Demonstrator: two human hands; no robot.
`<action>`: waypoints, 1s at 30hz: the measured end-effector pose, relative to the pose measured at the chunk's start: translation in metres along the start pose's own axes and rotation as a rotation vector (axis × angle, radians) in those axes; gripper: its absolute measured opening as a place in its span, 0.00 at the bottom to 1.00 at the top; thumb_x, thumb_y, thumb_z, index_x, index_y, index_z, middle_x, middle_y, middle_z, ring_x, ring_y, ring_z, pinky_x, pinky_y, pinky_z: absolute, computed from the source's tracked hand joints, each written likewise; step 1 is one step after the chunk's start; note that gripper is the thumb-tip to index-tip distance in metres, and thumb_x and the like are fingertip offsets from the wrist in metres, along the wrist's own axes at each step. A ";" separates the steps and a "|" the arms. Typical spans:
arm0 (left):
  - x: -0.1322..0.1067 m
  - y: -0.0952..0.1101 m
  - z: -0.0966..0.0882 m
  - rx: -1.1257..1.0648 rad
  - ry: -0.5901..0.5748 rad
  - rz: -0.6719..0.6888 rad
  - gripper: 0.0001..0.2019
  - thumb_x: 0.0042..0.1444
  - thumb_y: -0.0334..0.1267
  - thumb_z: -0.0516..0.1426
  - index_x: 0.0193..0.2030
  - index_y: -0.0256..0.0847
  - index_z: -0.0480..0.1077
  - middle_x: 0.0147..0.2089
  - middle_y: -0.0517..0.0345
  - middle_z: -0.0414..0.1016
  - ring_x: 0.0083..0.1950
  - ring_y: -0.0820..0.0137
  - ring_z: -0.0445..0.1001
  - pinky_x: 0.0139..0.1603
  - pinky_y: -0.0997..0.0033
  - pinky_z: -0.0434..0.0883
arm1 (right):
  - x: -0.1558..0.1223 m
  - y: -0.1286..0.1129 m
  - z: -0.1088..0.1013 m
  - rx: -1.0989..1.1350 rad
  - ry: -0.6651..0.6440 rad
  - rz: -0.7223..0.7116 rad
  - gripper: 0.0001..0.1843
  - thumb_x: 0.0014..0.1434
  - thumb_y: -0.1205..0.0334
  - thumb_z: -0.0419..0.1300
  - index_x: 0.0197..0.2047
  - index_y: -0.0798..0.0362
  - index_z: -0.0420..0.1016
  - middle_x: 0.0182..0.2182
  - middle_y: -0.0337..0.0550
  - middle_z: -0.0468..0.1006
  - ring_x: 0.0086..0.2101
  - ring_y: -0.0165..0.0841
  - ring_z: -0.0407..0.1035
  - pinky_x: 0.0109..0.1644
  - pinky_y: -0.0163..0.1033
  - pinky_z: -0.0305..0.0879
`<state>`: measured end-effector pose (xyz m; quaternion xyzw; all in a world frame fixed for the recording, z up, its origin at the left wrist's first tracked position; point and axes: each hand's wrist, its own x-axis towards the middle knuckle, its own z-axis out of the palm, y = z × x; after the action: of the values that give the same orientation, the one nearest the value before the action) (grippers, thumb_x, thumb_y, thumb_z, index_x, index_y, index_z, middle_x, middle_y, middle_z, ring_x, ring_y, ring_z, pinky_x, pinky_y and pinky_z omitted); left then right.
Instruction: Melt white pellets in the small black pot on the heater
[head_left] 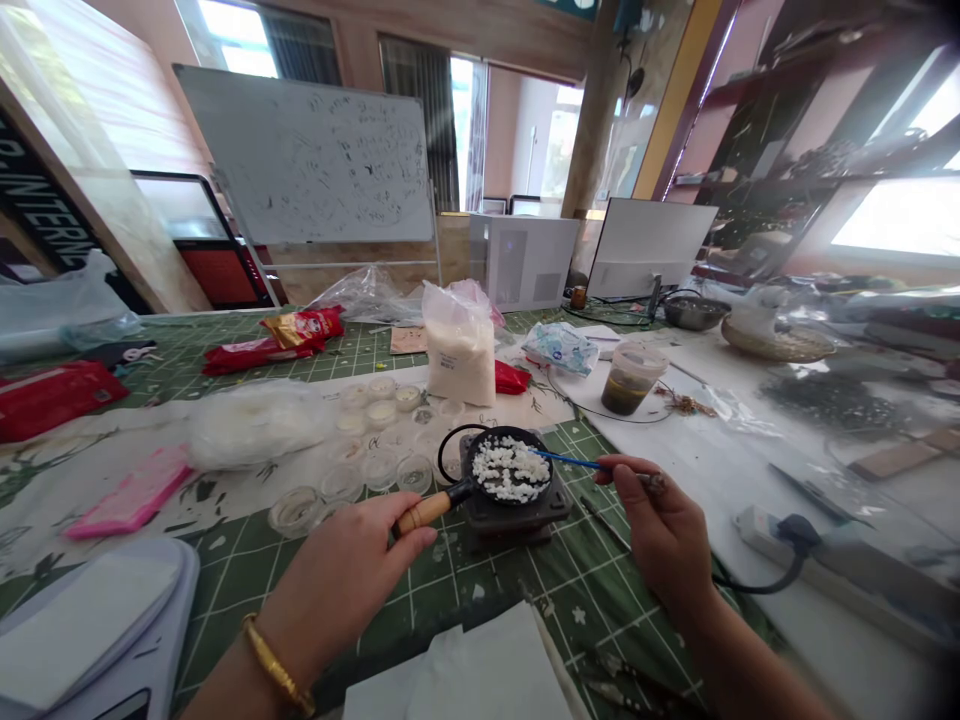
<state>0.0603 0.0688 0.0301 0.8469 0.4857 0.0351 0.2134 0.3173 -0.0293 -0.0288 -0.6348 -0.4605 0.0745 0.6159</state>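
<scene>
A small black frying pan (pixel 474 474) sits on a dark little hot plate (pixel 517 515). Inside it are white crumbly lumps (pixel 510 468), with the dark bottom showing in patches. My left hand (pixel 360 555) is closed around the pan's wooden handle (pixel 421 512). From the other side, my right hand (pixel 660 525) pinches a thin blue stick (pixel 574 460), whose far tip reaches into the lumps. What the stick's tip looks like is hidden among them. Several round clear dishes (pixel 415 473) stand left of the pan, and a bag of white granules (pixel 460 350) stands behind it.
A plastic cup of dark liquid (pixel 630 380) stands back right. A power strip with a plug (pixel 787 545) lies at the right, its cable running near my right wrist. White sheets (pixel 480 670) lie in front, a pale scale-like device (pixel 169 620) at left, a pink packet (pixel 131 490) beyond.
</scene>
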 end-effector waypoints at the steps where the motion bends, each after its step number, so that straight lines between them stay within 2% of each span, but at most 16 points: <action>1: 0.000 0.000 0.000 0.002 0.000 0.001 0.15 0.60 0.46 0.49 0.46 0.44 0.72 0.42 0.56 0.78 0.42 0.61 0.74 0.38 0.66 0.64 | -0.001 0.001 0.001 -0.031 -0.020 -0.034 0.11 0.61 0.56 0.56 0.41 0.51 0.75 0.31 0.43 0.78 0.34 0.35 0.72 0.40 0.40 0.67; 4: 0.000 -0.001 -0.001 0.000 0.000 0.000 0.15 0.60 0.46 0.49 0.45 0.44 0.72 0.41 0.56 0.78 0.41 0.61 0.74 0.38 0.66 0.64 | -0.003 0.003 0.004 -0.061 -0.103 -0.068 0.10 0.61 0.57 0.56 0.41 0.51 0.76 0.32 0.44 0.79 0.36 0.36 0.72 0.42 0.41 0.67; 10: 0.000 -0.001 -0.002 -0.008 0.001 0.007 0.15 0.60 0.46 0.50 0.46 0.43 0.72 0.40 0.55 0.78 0.40 0.61 0.74 0.38 0.66 0.64 | -0.005 0.000 0.003 0.086 -0.186 0.006 0.11 0.61 0.55 0.56 0.39 0.51 0.76 0.28 0.41 0.78 0.30 0.33 0.72 0.37 0.38 0.68; 15: 0.000 -0.002 -0.001 -0.006 0.008 0.006 0.16 0.59 0.47 0.49 0.46 0.44 0.73 0.38 0.56 0.78 0.38 0.62 0.74 0.36 0.66 0.64 | -0.001 -0.001 -0.002 0.008 -0.080 0.027 0.10 0.61 0.56 0.56 0.39 0.51 0.76 0.28 0.41 0.78 0.31 0.34 0.72 0.36 0.38 0.68; 18: -0.001 -0.002 -0.002 -0.006 0.016 0.002 0.16 0.58 0.47 0.50 0.45 0.44 0.73 0.38 0.56 0.78 0.38 0.62 0.74 0.36 0.67 0.64 | 0.000 -0.002 -0.005 -0.083 -0.053 -0.134 0.09 0.62 0.60 0.54 0.42 0.50 0.74 0.32 0.43 0.78 0.34 0.35 0.72 0.37 0.39 0.68; 21: -0.001 -0.002 -0.001 -0.008 0.018 0.011 0.15 0.58 0.46 0.50 0.45 0.44 0.73 0.40 0.56 0.78 0.39 0.61 0.74 0.37 0.66 0.64 | -0.003 -0.005 -0.006 -0.284 -0.100 -0.385 0.10 0.59 0.66 0.56 0.44 0.49 0.74 0.34 0.43 0.78 0.37 0.37 0.70 0.42 0.44 0.66; 23: 0.000 -0.003 -0.001 -0.003 0.017 0.013 0.15 0.59 0.46 0.50 0.44 0.44 0.73 0.40 0.55 0.78 0.39 0.61 0.74 0.37 0.66 0.64 | -0.006 -0.009 -0.006 -0.354 -0.163 -0.499 0.12 0.58 0.69 0.57 0.45 0.49 0.73 0.34 0.43 0.78 0.38 0.38 0.68 0.43 0.46 0.65; 25: 0.000 -0.003 -0.001 0.001 0.019 0.012 0.16 0.59 0.47 0.49 0.44 0.44 0.73 0.40 0.55 0.78 0.40 0.61 0.74 0.38 0.66 0.64 | -0.009 -0.012 -0.006 -0.324 -0.249 -0.554 0.15 0.57 0.72 0.56 0.47 0.49 0.71 0.35 0.43 0.78 0.40 0.38 0.67 0.44 0.45 0.65; 27: 0.000 -0.003 0.000 0.001 0.025 0.014 0.16 0.59 0.47 0.49 0.44 0.44 0.73 0.41 0.55 0.78 0.40 0.61 0.74 0.37 0.66 0.64 | -0.010 -0.015 -0.007 -0.304 -0.279 -0.575 0.17 0.57 0.73 0.56 0.49 0.49 0.70 0.35 0.43 0.78 0.41 0.38 0.67 0.43 0.45 0.65; 30: -0.001 -0.003 0.000 0.008 0.024 0.016 0.16 0.59 0.47 0.49 0.44 0.44 0.73 0.39 0.56 0.78 0.39 0.62 0.75 0.36 0.67 0.64 | -0.009 -0.017 -0.010 -0.390 -0.170 -0.603 0.16 0.57 0.73 0.57 0.48 0.49 0.70 0.34 0.43 0.78 0.39 0.38 0.66 0.43 0.46 0.63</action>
<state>0.0571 0.0699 0.0292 0.8510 0.4817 0.0449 0.2042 0.3102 -0.0461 -0.0162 -0.5676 -0.6821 -0.1473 0.4370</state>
